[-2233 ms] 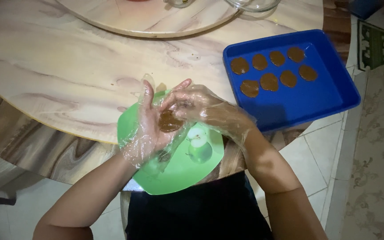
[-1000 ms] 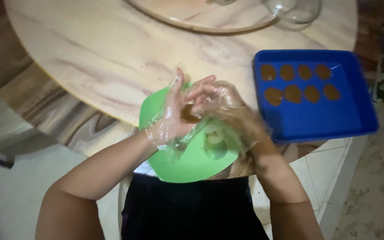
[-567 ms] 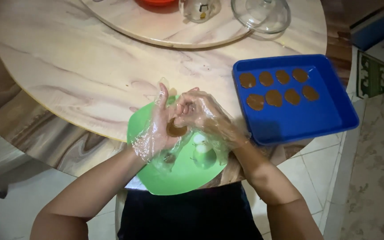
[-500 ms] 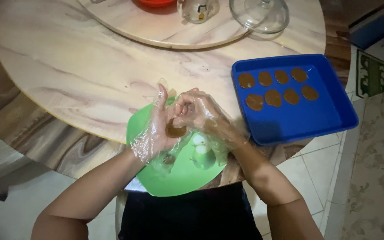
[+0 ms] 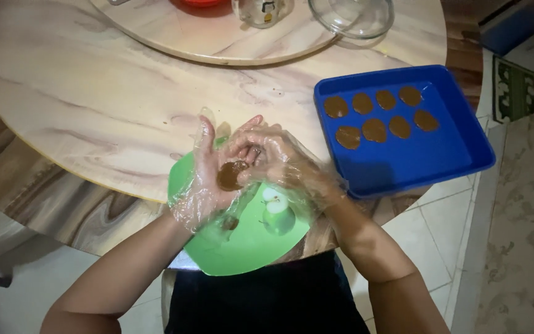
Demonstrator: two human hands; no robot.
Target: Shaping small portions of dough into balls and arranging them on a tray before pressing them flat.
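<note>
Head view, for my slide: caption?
Gloved left hand and right hand press dough beside blue tray.

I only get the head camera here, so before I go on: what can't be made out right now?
- Dough piece: far side hidden by the right hand, which covers part of it on the left hand.
- Green plate: middle covered by both hands.
- Red dish, cup, glass lid: cut off by the top edge.
</note>
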